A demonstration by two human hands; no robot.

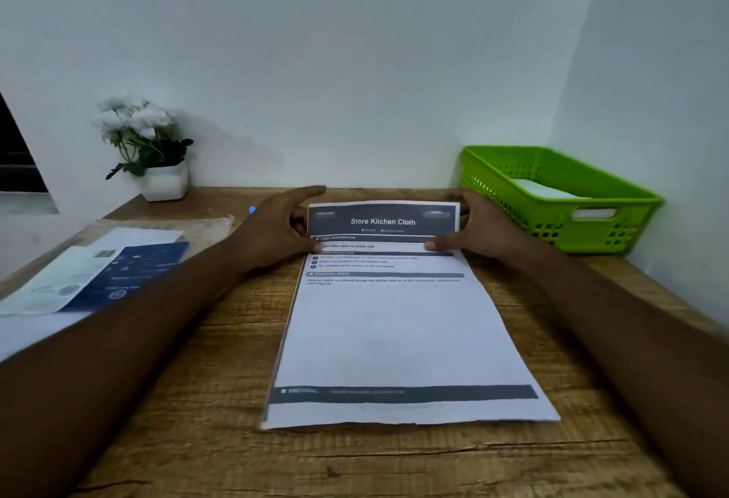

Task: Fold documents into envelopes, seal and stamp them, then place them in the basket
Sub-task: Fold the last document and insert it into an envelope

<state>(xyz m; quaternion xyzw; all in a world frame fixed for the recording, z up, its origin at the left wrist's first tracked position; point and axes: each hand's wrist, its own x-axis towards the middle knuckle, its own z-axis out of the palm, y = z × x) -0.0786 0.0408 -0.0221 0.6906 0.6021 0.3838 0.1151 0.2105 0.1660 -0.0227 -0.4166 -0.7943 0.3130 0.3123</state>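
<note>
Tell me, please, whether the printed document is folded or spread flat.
Spread flat. The document lies full length on the table, no crease visible; the left hand and right hand hold its far corners.

Both bare arms stretch forward, one hand on each far corner of the document [394, 331].
The left hand [282, 227] and right hand [479, 229] mirror each other: each thumb presses on top of the sheet while the fingers curl round its far edge, pinching it. The forearms angle inward.
</note>
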